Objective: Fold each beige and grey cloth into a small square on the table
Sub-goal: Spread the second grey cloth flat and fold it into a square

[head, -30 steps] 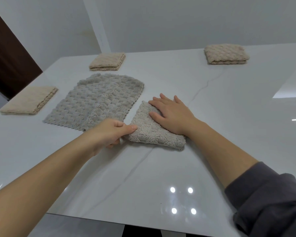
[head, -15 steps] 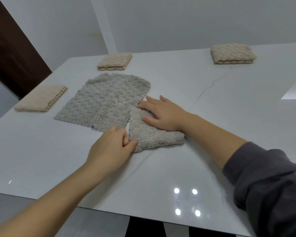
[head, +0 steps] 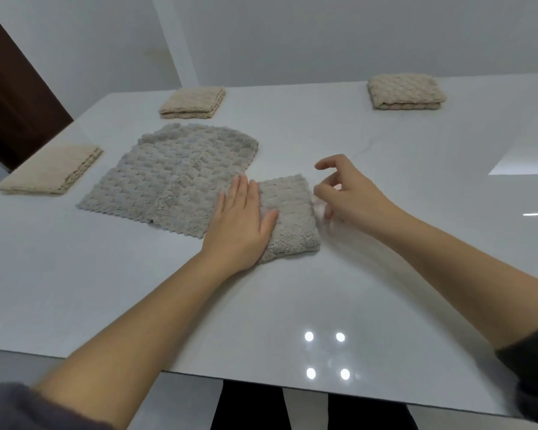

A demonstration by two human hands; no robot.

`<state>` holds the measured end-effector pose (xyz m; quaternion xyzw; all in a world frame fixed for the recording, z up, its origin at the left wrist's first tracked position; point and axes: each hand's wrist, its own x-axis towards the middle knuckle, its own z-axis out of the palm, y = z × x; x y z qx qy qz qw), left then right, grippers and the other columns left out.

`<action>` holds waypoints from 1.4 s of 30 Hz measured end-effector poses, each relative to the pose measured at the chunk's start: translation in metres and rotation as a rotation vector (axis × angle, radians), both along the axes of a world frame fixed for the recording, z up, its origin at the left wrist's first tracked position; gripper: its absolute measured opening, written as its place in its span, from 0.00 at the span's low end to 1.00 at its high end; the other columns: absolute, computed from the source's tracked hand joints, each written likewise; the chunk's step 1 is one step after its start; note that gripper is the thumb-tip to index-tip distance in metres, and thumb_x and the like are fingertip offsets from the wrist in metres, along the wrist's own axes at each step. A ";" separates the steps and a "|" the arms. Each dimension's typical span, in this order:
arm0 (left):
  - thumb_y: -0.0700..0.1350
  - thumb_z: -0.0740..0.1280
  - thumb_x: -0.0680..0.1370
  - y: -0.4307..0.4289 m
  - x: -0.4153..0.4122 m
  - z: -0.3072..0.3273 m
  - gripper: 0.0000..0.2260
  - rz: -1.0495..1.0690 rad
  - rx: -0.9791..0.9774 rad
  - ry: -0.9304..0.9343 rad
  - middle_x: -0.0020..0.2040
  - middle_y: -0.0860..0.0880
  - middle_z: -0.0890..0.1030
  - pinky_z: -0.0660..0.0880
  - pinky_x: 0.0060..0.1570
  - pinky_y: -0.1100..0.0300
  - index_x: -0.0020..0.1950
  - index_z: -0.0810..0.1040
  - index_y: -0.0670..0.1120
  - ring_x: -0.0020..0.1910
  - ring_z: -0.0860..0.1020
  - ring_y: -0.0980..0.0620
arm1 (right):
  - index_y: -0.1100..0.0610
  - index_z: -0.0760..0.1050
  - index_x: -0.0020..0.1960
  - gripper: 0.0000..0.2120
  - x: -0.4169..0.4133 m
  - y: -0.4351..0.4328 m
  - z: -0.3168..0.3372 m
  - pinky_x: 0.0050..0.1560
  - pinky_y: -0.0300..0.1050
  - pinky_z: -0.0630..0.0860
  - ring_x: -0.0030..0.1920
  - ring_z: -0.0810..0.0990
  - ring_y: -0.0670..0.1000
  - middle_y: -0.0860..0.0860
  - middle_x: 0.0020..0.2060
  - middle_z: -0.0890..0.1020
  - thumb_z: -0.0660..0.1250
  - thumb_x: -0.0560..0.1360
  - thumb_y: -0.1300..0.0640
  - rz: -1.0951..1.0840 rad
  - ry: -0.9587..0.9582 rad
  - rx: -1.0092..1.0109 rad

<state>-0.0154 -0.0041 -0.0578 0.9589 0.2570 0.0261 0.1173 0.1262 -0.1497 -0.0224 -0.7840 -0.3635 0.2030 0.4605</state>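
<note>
- Grey plush, folded small: the folded grey cloth (head: 289,218) lies near the middle of the glossy white desk (head: 292,305), its layers stacked into a rough square.
- The left hand (head: 239,225) lies flat with its fingers straight, pressing on the square's left edge.
- The right hand (head: 351,193) hovers just beside the square's right edge. Its fingers are loosely curled and slightly blurred, and it appears to grip nothing.
- Just to the left, the spread grey cloth (head: 174,178) lies flat and unfolded. The left hand hides whether the two cloths touch.
- Already folded: one beige cloth (head: 52,170) near the left edge, a second beige cloth (head: 193,102) at the far side, and a third folded cloth (head: 406,91) far right.
- The step in hand looks like finishing this square.
- To do it well, keep the left palm down as an anchor. Let the right fingertips nudge the loose right edge until the layers line up, then smooth outward from the fold.
- The plush pile will likely spring back, so a firm, even press should serve better than a quick pat.
- Avoid sliding the left hand, which could drag the neighbouring cloth's corner.
</note>
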 end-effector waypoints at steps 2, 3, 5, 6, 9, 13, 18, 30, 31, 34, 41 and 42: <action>0.58 0.45 0.83 -0.002 -0.001 0.000 0.31 0.029 -0.001 -0.025 0.80 0.43 0.39 0.38 0.76 0.52 0.79 0.41 0.40 0.78 0.36 0.50 | 0.52 0.66 0.66 0.16 -0.009 -0.010 0.001 0.30 0.44 0.70 0.31 0.78 0.51 0.53 0.45 0.80 0.61 0.78 0.58 0.046 0.193 0.003; 0.58 0.45 0.83 -0.002 -0.001 0.000 0.31 0.040 -0.005 -0.034 0.79 0.43 0.39 0.38 0.76 0.52 0.79 0.40 0.40 0.78 0.36 0.50 | 0.51 0.66 0.66 0.16 -0.012 -0.014 0.002 0.29 0.44 0.69 0.30 0.78 0.52 0.54 0.45 0.80 0.60 0.79 0.58 0.080 0.269 0.003; 0.57 0.45 0.83 -0.001 0.000 0.000 0.31 0.042 -0.010 -0.024 0.80 0.43 0.39 0.38 0.76 0.52 0.79 0.41 0.41 0.78 0.37 0.50 | 0.49 0.65 0.67 0.16 -0.018 -0.018 0.005 0.27 0.44 0.68 0.30 0.77 0.52 0.53 0.44 0.80 0.60 0.80 0.56 0.161 0.352 -0.001; 0.57 0.45 0.83 -0.001 0.001 0.000 0.31 0.037 -0.005 -0.008 0.80 0.43 0.40 0.38 0.76 0.53 0.79 0.42 0.41 0.78 0.37 0.50 | 0.48 0.65 0.68 0.17 -0.019 -0.018 0.006 0.27 0.44 0.68 0.30 0.78 0.52 0.52 0.44 0.80 0.61 0.80 0.55 0.197 0.361 -0.010; 0.57 0.45 0.83 0.001 0.001 0.002 0.31 0.027 -0.004 0.024 0.80 0.44 0.40 0.38 0.76 0.53 0.80 0.42 0.42 0.78 0.38 0.50 | 0.45 0.63 0.70 0.19 -0.019 -0.018 0.009 0.29 0.46 0.69 0.30 0.79 0.53 0.48 0.46 0.79 0.61 0.80 0.51 0.251 0.300 -0.103; 0.57 0.44 0.83 0.001 0.001 0.003 0.30 0.012 -0.020 0.041 0.80 0.45 0.39 0.37 0.76 0.53 0.80 0.41 0.42 0.78 0.37 0.51 | 0.43 0.61 0.73 0.23 -0.020 -0.017 0.013 0.28 0.42 0.72 0.31 0.81 0.54 0.53 0.56 0.77 0.61 0.79 0.49 0.347 0.441 -0.144; 0.60 0.43 0.82 0.005 0.002 0.008 0.32 -0.015 -0.058 0.136 0.79 0.45 0.36 0.36 0.76 0.51 0.79 0.38 0.43 0.77 0.34 0.51 | 0.37 0.52 0.76 0.30 -0.023 -0.019 0.012 0.32 0.44 0.78 0.37 0.85 0.59 0.48 0.49 0.83 0.61 0.80 0.52 0.592 0.552 -0.195; 0.61 0.43 0.82 0.006 0.006 0.014 0.33 -0.027 -0.064 0.218 0.78 0.43 0.34 0.36 0.75 0.50 0.79 0.37 0.42 0.77 0.33 0.49 | 0.41 0.65 0.68 0.19 -0.017 -0.022 0.010 0.34 0.45 0.75 0.29 0.79 0.53 0.49 0.39 0.78 0.62 0.80 0.53 0.492 0.306 -0.198; 0.61 0.42 0.81 0.006 0.007 0.015 0.33 -0.026 -0.068 0.227 0.78 0.44 0.34 0.35 0.75 0.50 0.79 0.37 0.42 0.77 0.33 0.49 | 0.41 0.65 0.68 0.19 -0.016 -0.022 0.009 0.34 0.46 0.76 0.30 0.80 0.54 0.52 0.42 0.77 0.63 0.80 0.53 0.495 0.306 -0.192; 0.61 0.42 0.81 0.006 0.007 0.014 0.34 -0.031 -0.063 0.228 0.78 0.43 0.34 0.35 0.75 0.51 0.79 0.36 0.42 0.77 0.33 0.49 | 0.43 0.68 0.65 0.16 -0.017 -0.026 0.009 0.32 0.49 0.72 0.28 0.76 0.53 0.51 0.37 0.71 0.64 0.79 0.53 0.502 0.244 -0.185; 0.61 0.42 0.81 0.003 0.003 0.008 0.34 -0.024 -0.006 0.152 0.79 0.43 0.36 0.36 0.75 0.51 0.79 0.38 0.42 0.77 0.35 0.49 | 0.44 0.71 0.64 0.14 -0.013 -0.037 0.010 0.33 0.46 0.71 0.29 0.75 0.55 0.47 0.38 0.80 0.64 0.79 0.53 0.455 0.248 -0.193; 0.61 0.42 0.81 0.002 0.002 0.008 0.33 -0.021 0.008 0.137 0.79 0.43 0.37 0.36 0.76 0.51 0.79 0.39 0.42 0.77 0.35 0.49 | 0.43 0.70 0.65 0.15 -0.012 -0.041 0.012 0.33 0.46 0.71 0.29 0.75 0.55 0.48 0.40 0.83 0.64 0.79 0.53 0.454 0.248 -0.198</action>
